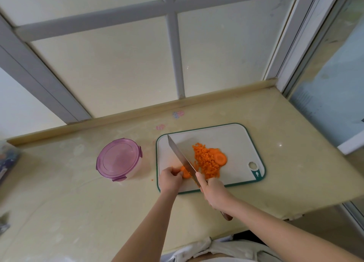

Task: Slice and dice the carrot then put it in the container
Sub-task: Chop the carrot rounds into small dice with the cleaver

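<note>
Beige counter carries a white cutting board — there the left hand pinches a carrot piece with curled fingers, and the right hand grips the knife, blade against it. Diced carrot lies at the blade's 3 o'clock; the lidded container stands at the board's 9 o'clock.

1 knife, 1 cutting board, 1 container, 1 diced-carrot pile

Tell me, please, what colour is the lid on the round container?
The lid is translucent purple, clearest in the head view, the only one.
</note>
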The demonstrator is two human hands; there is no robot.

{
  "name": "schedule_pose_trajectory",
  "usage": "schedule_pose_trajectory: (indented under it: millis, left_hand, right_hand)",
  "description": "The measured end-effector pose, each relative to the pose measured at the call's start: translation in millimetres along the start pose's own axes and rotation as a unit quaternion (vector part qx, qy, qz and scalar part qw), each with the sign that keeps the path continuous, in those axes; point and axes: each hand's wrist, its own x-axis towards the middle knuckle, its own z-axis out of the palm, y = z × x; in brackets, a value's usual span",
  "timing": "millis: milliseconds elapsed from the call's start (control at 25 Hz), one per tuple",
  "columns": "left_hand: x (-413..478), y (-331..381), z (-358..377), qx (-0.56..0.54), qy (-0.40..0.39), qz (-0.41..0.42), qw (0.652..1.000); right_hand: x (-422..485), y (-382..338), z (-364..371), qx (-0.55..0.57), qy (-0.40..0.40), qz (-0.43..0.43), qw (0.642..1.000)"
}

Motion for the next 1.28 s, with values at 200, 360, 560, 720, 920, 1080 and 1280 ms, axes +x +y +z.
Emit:
schedule_pose_trajectory:
  millis: [200,360,560,720,920,1080,1280]
  left_hand:
    - [1.5,-0.7,0.0,-0.008,-0.009,-0.004,1.000]
    - [1.8,-1.4,-1.0,0.000,-0.012,-0.004,1.000]
    - [0.6,-1.1,-0.9,0.006,-0.009,0.001,1.000]
    - [-0.6,0.6,-0.5,0.014,-0.002,0.008,1.000]
    - [-0.5,2.1,-1.3,0.008,-0.003,0.000,1.000]
    - [0.6,1.5,-0.9,0.003,-0.011,-0.004,1.000]
    - [1.8,2.3,-1.0,-0.011,-0.017,-0.014,1.000]
  right_hand:
    - [-0.7,-9.3,0.3,-0.020,-0.020,-0.027,0.999]
    - [2.9,-16.5,7.2,-0.038,-0.010,-0.032,0.999]
    - [14.3,-13.9,-1.1,-0.018,-0.009,0.025,0.999]
    - [17.0,-16.6,-19.9,0.102,-0.059,0.061,0.991]
    - [9.7,-17.0,-17.7,0.041,-0.008,-0.015,0.999]
    - [1.3,-19.7,-24.4,0.073,-0.030,-0.006,0.997]
    - [-7.4,-13.0,-23.6,0.066,-0.060,0.014,0.996]
